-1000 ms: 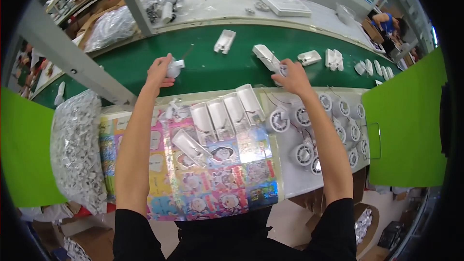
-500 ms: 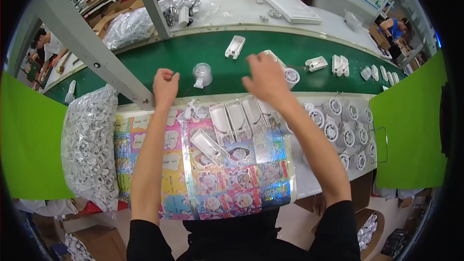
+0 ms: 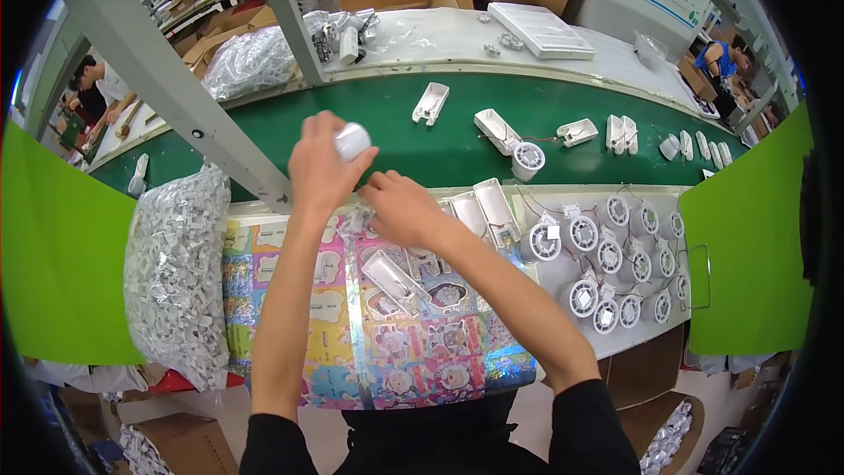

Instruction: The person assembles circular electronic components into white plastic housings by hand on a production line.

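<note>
Left hand [image 3: 321, 167] is closed around a small white round plastic part [image 3: 352, 140], held up over the green belt [image 3: 264, 145]. Right hand [image 3: 403, 208] rests loosely curled and empty on the bench [image 3: 290, 334]. Looks light, rigid and smooth (probably slippery), so pinch the rim

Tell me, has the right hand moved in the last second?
Yes. The right hand came back from the green belt toward the patterned mat, ending beside the left hand.
</note>
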Demonstrator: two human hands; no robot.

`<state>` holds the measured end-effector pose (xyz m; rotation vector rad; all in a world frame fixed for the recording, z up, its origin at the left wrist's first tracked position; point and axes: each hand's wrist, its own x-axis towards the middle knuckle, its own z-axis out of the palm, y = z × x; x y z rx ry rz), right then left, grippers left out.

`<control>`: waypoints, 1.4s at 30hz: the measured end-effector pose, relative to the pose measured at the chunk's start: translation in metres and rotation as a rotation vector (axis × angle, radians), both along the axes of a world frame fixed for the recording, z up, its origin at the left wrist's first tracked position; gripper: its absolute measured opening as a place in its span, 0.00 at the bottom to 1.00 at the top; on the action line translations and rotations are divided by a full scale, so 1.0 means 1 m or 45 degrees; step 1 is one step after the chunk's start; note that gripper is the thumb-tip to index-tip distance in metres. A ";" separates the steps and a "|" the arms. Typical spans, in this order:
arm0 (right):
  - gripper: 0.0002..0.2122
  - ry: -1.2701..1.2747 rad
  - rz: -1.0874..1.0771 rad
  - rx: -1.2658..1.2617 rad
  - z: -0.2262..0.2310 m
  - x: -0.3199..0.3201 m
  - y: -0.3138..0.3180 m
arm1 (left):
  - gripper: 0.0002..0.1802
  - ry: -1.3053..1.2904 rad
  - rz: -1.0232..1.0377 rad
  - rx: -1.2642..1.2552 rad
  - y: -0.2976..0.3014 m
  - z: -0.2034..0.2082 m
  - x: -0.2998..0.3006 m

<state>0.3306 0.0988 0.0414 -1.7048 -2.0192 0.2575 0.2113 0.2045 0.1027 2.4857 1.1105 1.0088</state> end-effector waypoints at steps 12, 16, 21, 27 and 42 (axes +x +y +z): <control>0.13 -0.102 -0.176 0.110 0.009 -0.021 0.005 | 0.40 -1.310 -0.210 -0.781 -0.153 -0.040 -0.174; 0.15 0.503 -0.188 0.092 0.047 -0.022 -0.050 | 0.33 -0.985 -0.364 -0.959 -0.198 -0.096 -0.184; 0.14 0.995 -0.137 -0.106 0.045 -0.050 -0.157 | 0.32 -0.883 -0.279 -1.067 -0.239 -0.112 -0.174; 0.12 1.152 -0.343 -0.288 0.038 -0.078 -0.231 | 0.36 -0.452 -0.347 -0.439 -0.253 -0.088 -0.149; 0.20 1.217 -0.338 -0.369 0.015 -0.074 -0.246 | 0.33 -0.299 -0.510 -0.360 -0.265 -0.082 -0.134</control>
